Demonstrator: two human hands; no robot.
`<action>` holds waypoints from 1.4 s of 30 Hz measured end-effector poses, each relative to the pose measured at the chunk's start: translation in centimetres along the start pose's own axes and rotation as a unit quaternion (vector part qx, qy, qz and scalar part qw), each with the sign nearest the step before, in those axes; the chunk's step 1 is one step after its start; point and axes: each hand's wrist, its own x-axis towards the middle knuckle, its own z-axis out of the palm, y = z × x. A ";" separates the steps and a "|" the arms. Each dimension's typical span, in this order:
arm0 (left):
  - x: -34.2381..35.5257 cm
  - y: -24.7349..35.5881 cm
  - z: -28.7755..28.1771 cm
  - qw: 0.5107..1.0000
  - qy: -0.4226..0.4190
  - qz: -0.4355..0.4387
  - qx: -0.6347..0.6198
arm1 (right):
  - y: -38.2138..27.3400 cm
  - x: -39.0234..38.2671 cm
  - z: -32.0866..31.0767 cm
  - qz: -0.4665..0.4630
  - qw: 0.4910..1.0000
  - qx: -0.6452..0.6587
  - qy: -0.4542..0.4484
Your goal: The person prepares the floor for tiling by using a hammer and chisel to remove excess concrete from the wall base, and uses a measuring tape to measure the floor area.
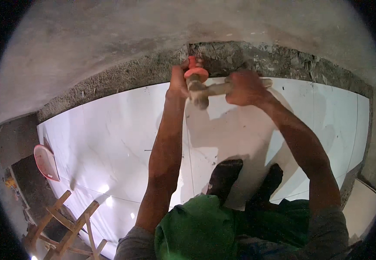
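My left hand (179, 81) is closed round the chisel (192, 63), which has an orange-red grip and a round guard. The chisel points at the rough strip of broken wall base (227, 56) along the far edge of the tiles. My right hand (247, 88) grips the hammer (216, 89) by its pale wooden handle, somewhat blurred. Its head is right by the near end of the chisel; I cannot tell whether they touch. My left fingers are partly hidden behind the chisel.
Large white tiles (123, 125) cover the floor, with small crumbs scattered on them. A smooth grey wall (123, 39) curves beyond the rough strip. At left lie a pink dustpan-like scoop (46, 163) and a wooden frame (73, 225). My dark-clad feet (225, 175) stand on the tiles.
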 end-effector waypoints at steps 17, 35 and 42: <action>1.3 -2.4 -1.3 0.994 -0.092 -0.016 -0.051 | 2.7 -12.7 0.2 -0.005 0.996 -0.058 -0.063; -0.3 -2.4 -3.5 0.990 -0.040 0.011 0.138 | 0.1 -8.1 0.9 -0.056 0.998 -0.029 -0.023; -1.2 -5.1 0.5 0.994 -0.019 -0.035 0.098 | 5.0 -13.1 3.7 -0.131 0.983 -0.033 0.127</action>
